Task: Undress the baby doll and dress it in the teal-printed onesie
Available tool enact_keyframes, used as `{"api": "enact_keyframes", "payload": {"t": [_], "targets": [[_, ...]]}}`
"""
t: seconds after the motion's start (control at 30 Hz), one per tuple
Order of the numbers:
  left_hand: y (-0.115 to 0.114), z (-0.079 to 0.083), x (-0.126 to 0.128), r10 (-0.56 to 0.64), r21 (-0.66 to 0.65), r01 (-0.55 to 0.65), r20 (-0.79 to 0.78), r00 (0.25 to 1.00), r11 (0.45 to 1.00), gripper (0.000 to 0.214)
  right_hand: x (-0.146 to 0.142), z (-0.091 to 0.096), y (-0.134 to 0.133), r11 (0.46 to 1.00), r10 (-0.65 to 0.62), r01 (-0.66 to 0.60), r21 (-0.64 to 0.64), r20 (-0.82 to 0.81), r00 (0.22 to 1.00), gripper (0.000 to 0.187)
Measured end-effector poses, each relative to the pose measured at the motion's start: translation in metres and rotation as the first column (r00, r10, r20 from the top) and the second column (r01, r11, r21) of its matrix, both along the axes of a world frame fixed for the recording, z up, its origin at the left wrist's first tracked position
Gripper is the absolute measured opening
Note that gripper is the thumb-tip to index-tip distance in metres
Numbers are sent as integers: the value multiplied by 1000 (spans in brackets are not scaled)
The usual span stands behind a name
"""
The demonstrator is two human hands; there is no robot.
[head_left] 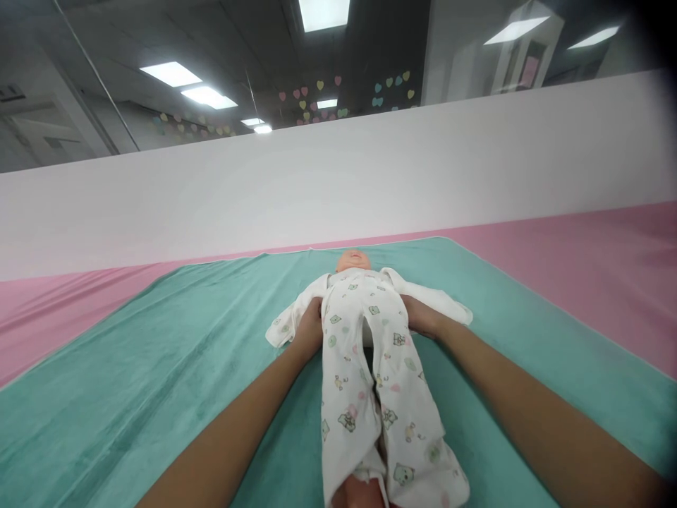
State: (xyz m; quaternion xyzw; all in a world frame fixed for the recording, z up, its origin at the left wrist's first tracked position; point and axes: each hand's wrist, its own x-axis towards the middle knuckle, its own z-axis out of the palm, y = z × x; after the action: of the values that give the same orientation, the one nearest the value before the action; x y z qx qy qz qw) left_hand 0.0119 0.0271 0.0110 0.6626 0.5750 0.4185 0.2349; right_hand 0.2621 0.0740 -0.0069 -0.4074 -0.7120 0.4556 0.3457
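A baby doll lies on its back, head away from me, its face partly in view. It wears a white printed top with the sleeves spread to both sides. White baby pants with small animal prints cover its legs, and a gap runs down the middle between them. At the left side of the waist my left hand is closed on the pants. My right hand grips the opposite side, its fingertips hidden by the cloth. A bare part of the doll shows at the bottom edge.
A teal sheet with some creases lies under the doll. Pink covering shows on both sides and along the back. Beyond stands a low white wall with glass above it, which carries heart stickers and light reflections.
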Motion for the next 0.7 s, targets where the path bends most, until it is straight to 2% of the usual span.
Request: {"api": "enact_keyframes", "payload": {"t": [0.13, 0.23, 0.4, 0.7], "targets": [[-1, 3, 2, 31, -20, -31, 25, 999, 999, 25, -2, 1, 2, 969, -101, 49, 240, 208, 973, 22], [-1, 4, 2, 44, -36, -43, 42, 998, 998, 22, -5, -2, 4, 942, -172, 80, 326, 264, 949, 22], [0, 2, 1, 31, -14, -31, 37, 999, 999, 20, -8, -3, 6, 925, -222, 86, 371, 342, 913, 15], [3, -4, 0, 35, 18, -37, 81, 996, 999, 24, -15, -5, 13, 913, -295, 171, 370, 311, 903, 11]]}}
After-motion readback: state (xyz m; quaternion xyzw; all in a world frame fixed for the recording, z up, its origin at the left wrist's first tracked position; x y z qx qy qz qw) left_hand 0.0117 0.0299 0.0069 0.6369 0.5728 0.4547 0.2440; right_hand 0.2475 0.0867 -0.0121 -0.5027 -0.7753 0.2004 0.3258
